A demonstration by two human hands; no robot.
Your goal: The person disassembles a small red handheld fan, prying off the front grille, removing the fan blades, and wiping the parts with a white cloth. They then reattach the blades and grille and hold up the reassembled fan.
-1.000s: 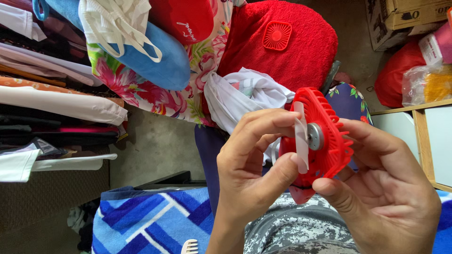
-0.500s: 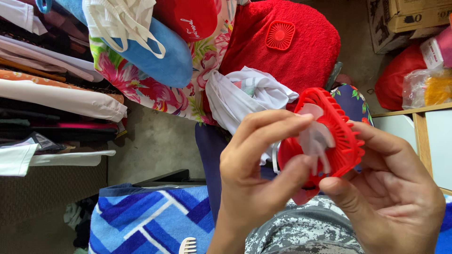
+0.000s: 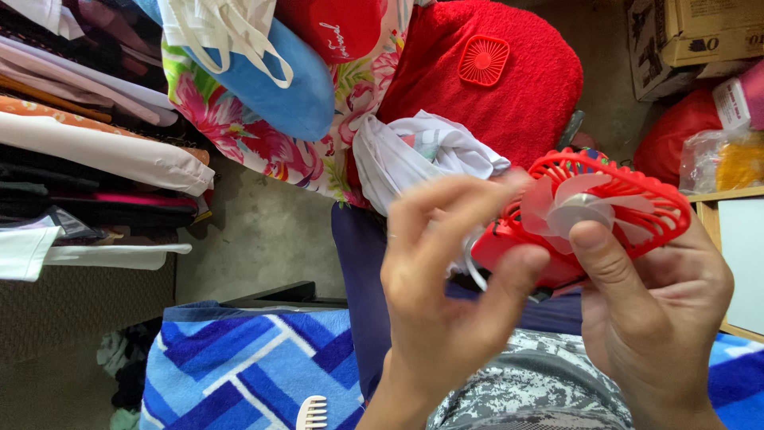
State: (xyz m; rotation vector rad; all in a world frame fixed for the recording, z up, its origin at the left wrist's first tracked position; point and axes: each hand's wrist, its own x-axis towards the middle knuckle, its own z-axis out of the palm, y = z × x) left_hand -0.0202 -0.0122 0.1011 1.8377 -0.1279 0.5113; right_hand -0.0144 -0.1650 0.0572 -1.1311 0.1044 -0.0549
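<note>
A small red fan housing (image 3: 637,203) with white blades and a grey hub is held in front of me. My right hand (image 3: 660,310) grips it from below, thumb pressed on the hub. My left hand (image 3: 450,287) holds the housing's left edge with thumb and fingers, blurred by motion. A separate red square grille (image 3: 483,60) lies on a red towel (image 3: 525,95) farther off.
Folded clothes (image 3: 87,135) are stacked at left. A blue cushion (image 3: 282,87) and floral fabric sit at top. A white plastic bag (image 3: 422,155) lies behind my hands. Cardboard boxes (image 3: 692,36) stand at top right. A blue patterned cloth (image 3: 239,366) with a comb (image 3: 312,412) lies below.
The fan has tilted from edge-on to face up, showing its blades. My right thumb has moved onto the hub, and my left hand has shifted along the left edge.
</note>
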